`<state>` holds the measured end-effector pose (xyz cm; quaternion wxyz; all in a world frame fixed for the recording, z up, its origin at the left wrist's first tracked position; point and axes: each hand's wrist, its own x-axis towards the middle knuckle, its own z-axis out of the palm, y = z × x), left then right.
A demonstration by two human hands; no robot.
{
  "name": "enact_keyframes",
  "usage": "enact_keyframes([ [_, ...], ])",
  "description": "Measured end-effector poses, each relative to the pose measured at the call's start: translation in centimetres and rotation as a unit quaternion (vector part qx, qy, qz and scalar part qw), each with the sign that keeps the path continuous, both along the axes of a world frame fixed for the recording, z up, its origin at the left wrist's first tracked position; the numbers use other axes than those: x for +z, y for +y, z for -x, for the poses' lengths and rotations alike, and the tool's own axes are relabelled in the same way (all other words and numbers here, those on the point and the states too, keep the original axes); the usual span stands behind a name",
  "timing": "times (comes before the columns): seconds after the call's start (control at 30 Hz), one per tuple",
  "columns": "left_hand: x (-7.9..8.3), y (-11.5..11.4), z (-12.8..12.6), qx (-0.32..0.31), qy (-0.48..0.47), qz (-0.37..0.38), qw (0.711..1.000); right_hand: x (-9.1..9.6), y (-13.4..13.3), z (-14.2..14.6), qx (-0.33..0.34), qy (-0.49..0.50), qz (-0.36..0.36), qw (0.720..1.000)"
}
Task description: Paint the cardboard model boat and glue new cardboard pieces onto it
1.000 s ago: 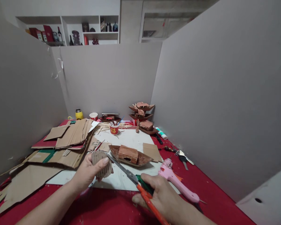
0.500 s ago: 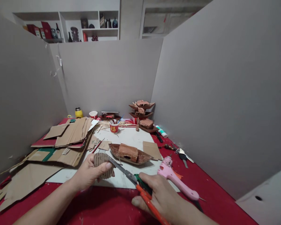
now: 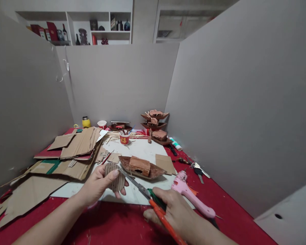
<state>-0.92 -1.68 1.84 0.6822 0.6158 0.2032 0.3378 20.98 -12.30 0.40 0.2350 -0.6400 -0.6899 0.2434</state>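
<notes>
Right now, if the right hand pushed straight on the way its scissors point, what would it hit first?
Probably the corrugated cardboard piece in the left hand: the scissors in the right hand aim at its edge, though depth is hard to judge.

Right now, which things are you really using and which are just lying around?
In use: left hand holding the ribbed cardboard piece; right hand holding the scissors, blade tip at the piece's edge.
Lying about: cardboard boat, pink glue gun, red cup, cardboard sheets, keys.
</notes>
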Motion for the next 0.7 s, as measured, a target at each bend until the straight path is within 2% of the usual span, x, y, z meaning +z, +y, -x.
enact_keyframes([
  [0.23,0.5,0.8,0.7,-0.011,0.040,-0.035,0.999,-1.0,0.2,-0.2,0.009,0.005,-0.027,1.000],
  [0.5,0.6,0.1,0.6,-0.039,0.078,-0.052,0.995,0.2,0.1,0.0,-0.007,-0.054,-0.014,0.998],
  [0.7,0.8,-0.3,0.6,-0.053,0.072,-0.046,0.995,-0.5,0.2,0.0,0.024,-0.016,-0.050,0.998],
])
